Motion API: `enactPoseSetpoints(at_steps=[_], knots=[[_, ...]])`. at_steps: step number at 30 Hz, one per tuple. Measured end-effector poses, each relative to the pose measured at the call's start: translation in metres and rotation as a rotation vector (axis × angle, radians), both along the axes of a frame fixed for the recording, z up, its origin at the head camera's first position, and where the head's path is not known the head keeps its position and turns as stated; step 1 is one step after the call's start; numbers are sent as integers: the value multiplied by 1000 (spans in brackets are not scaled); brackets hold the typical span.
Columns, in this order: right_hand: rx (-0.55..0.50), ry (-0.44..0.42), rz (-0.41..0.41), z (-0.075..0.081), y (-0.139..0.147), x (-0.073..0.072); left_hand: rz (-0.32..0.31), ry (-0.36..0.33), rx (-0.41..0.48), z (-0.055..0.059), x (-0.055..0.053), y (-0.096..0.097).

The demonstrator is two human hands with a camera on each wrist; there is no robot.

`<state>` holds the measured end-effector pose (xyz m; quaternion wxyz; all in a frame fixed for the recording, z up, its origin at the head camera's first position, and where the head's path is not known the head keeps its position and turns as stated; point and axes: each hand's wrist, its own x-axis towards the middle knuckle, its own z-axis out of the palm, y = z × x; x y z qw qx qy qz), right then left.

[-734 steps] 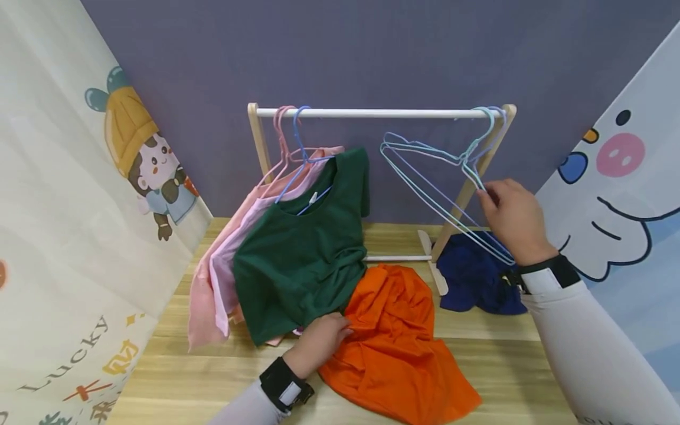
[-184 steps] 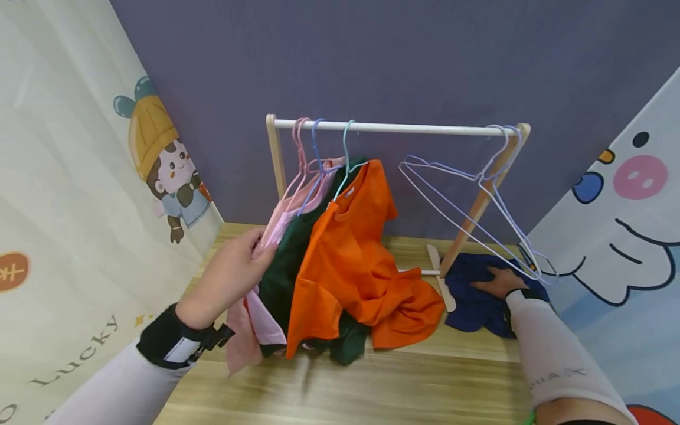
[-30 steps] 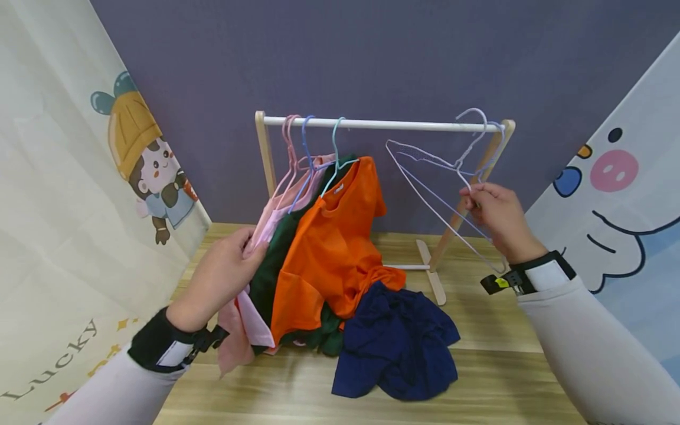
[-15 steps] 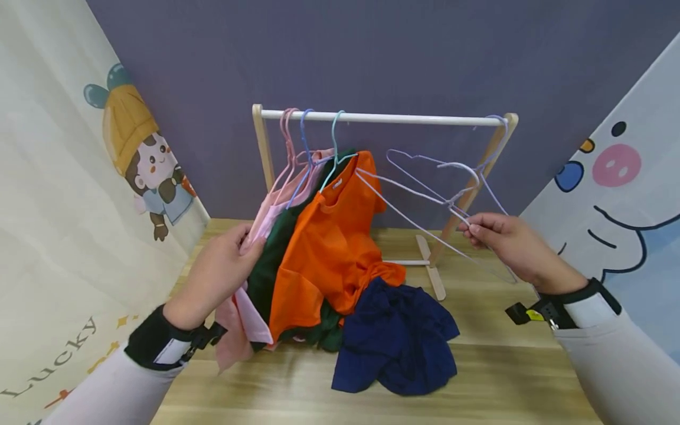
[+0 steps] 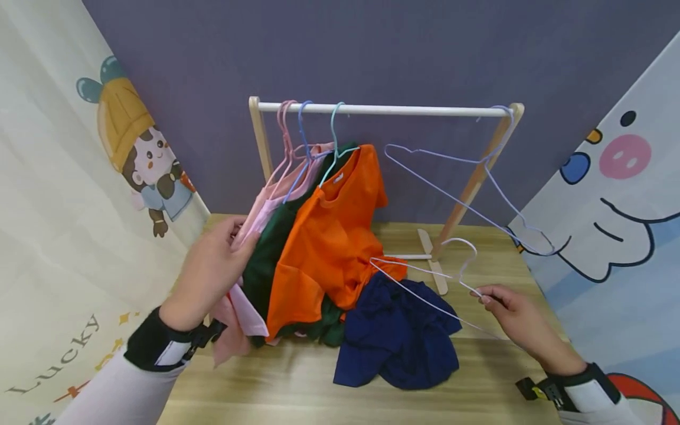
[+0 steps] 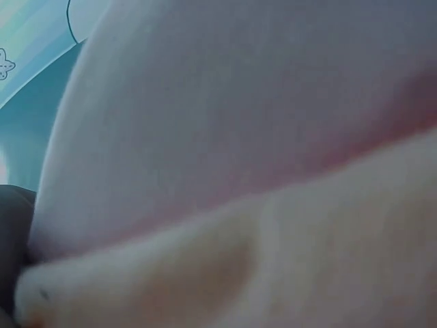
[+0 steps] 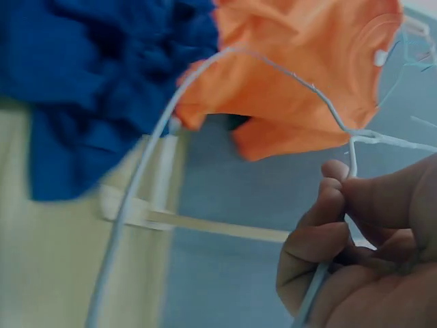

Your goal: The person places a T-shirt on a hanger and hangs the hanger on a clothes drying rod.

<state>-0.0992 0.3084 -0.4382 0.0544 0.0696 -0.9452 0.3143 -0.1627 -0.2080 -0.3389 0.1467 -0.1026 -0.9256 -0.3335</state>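
My left hand [image 5: 209, 268] grips the edge of the pink shirts [image 5: 261, 219] at the rack's left; pale fabric fills the left wrist view, blurred. Between thumb and fingers, my right hand [image 5: 523, 324] pinches one arm of a white wire hanger [image 5: 474, 252]. Off the rail and low at the right, this hanger points its far end left, over a crumpled navy garment [image 5: 395, 339] on the table. An orange shirt [image 5: 324, 254] hangs on a mint hanger [image 5: 333, 127], in front of a dark green shirt [image 5: 272, 251]. The right wrist view shows the pinched wire [image 7: 128, 195] closely.
The small rack has a white rail [image 5: 414, 110] and wooden legs [image 5: 461, 200]. One lilac hanger [image 5: 441, 188] hangs at its right end without clothing. Behind stands a grey wall [image 5: 425, 47], with printed curtains [image 5: 42, 177] at the sides. Wooden tabletop [image 5: 265, 389] shows in front.
The orange shirt, earlier crumpled on the table, now hangs on the mint hanger. The navy garment has come from the right to front centre. My right hand has lowered the white hanger off the rail.
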Motion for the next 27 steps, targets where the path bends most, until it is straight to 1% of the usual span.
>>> enactPoseSetpoints(at_steps=[2, 4, 6, 8, 9, 11, 12, 14, 15, 16, 18, 19, 20, 21, 23, 24, 26, 27], knots=[[-69, -25, -36, -18, 0, 5, 24, 56, -29, -1, 0, 0], [-147, -53, -70, -35, -2, 10, 53, 91, -56, -1, 0, 0], [-232, -84, -101, -49, -4, 13, 81, 121, -78, -2, 1, 1], [-303, -117, -122, -58, -7, 17, 105, 177, -94, -2, 2, 3], [-331, -130, -130, -62, -9, 18, 112, 222, -106, -2, 2, 4], [-371, -151, -148, -66, -10, 20, 115, 338, -123, -2, 5, 8], [-382, -157, -156, -67, -11, 20, 108, 396, -129, -2, 8, 12], [-386, -159, -167, -67, -12, 21, 56, 496, -125, -4, 17, 25], [-384, -154, -168, -67, -12, 22, 13, 526, -118, -7, 24, 33], [-380, -147, -168, -67, -13, 22, -43, 536, -100, -10, 31, 44], [-375, -134, -162, -67, -13, 21, -165, 514, -70, -21, 44, 67], [-374, -126, -159, -67, -14, 21, -225, 486, -64, -28, 48, 79], [-375, -116, -156, -67, -14, 21, -269, 440, -71, -36, 50, 91], [-375, -104, -153, -68, -15, 20, -310, 389, -65, -46, 50, 102], [-385, -85, -149, -68, -15, 20, -366, 263, -64, -68, 44, 123], [-389, -79, -150, -69, -16, 20, -389, 187, -56, -80, 38, 132], [-393, -75, -151, -71, -16, 20, -417, 51, -20, -106, 27, 147], [-393, -76, -156, -71, -16, 21, -430, -2, 1, -119, 21, 154]])
